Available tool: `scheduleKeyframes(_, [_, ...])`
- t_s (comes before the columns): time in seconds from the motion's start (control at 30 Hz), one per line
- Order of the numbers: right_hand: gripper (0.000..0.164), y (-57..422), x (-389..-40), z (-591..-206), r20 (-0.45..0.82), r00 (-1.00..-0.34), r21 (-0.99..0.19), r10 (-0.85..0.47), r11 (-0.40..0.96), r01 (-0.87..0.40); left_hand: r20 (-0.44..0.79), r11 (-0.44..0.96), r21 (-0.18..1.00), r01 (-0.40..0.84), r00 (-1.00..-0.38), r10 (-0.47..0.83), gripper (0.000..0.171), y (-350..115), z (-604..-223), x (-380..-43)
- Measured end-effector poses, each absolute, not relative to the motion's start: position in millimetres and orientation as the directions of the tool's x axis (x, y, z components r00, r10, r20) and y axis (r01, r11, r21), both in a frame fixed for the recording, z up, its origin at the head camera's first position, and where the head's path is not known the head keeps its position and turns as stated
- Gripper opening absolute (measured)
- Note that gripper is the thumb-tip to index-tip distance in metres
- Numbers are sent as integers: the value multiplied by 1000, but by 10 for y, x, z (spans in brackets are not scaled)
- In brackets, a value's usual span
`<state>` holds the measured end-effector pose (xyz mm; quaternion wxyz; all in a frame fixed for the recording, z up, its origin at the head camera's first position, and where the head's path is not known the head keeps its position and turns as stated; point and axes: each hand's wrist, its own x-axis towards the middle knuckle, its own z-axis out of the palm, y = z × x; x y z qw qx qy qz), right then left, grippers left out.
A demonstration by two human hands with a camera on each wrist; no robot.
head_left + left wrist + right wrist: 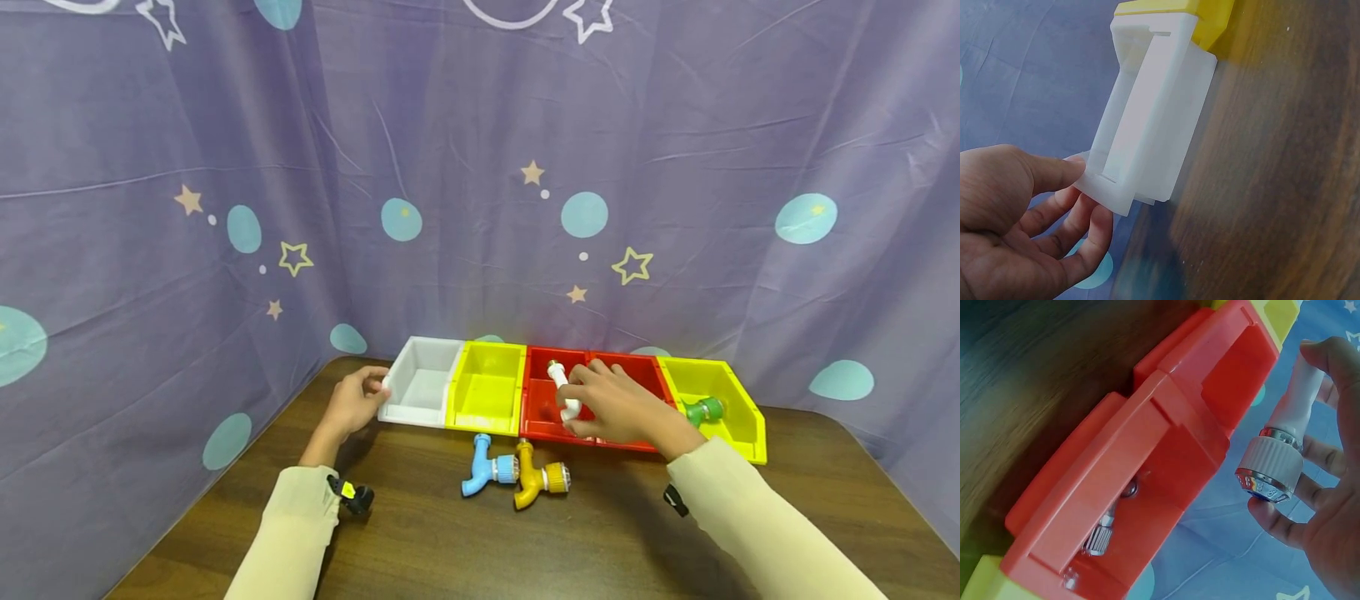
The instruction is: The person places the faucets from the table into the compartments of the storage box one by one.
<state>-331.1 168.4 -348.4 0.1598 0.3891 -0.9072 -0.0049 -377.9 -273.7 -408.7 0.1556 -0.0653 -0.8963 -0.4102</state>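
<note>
White plastic forms the tap with shiny metallic bands and a ribbed knob (1270, 464) that the person's right grip (618, 404) holds, curled around it, clear above the left-hand red plastic bin (538, 408); the tap (1289, 420) shows best from the right wrist. It looks light and stiff, unlikely to give when squeezed; the smooth pipe would probably slide, whereas the ribbing should offer better purchase, though it may turn. The waist where body meets knob seems the surest hold, and breakage looks unlikely short of a hard drop. At nine o'clock from the tap, the left grip (356, 402) pinches the near outer corner of an open white plastic bin (412, 415), whose rim appears rigid. A light-blue plastic tap (482, 469) lies on the brown wood-grained tabletop (420, 533) toward half past seven, a mustard-yellow plastic tap (530, 481) nearer half past six, and a green plastic tap (701, 411) sits in a yellow plastic bin (738, 408) at about three o'clock.
</note>
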Motion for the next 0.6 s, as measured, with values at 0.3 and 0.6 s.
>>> scheduleKeyframes(0.3, [25, 1507, -3530, -3535, 295, -665, 89, -687, 712, -696, 342, 656, 711, 256, -940, -5, 38, -2741, -4093, -3773])
scheduleKeyframes(0.6, [27, 1357, -3673, -3651, 258, -718, 67, -646, 753, -654, 338, 651, 715, 255, -941, -2, 39, -2750, -4115, -3812])
